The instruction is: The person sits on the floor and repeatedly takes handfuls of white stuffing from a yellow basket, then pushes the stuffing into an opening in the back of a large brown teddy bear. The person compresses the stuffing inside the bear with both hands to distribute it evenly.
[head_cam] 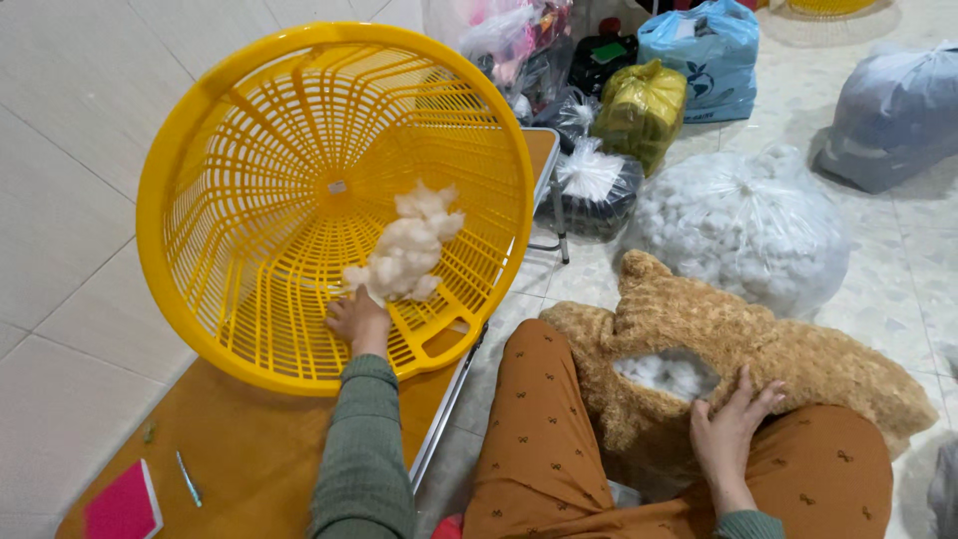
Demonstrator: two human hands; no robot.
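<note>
Head view: left hand (357,321) is reaching into the tilted yellow basket (180,150), fingers closing on a clump of white stuffing (407,255) lying on the basket's lower wall. Right of the basket, right hand (731,427) is resting open-fingered on the brown plush toy (798,364) in the lap, beside its opening where white filling (671,374) is showing. Risk (my read): basket is balancing on its rim, so pulling could be tipping it off the wooden table (239,449).
</note>
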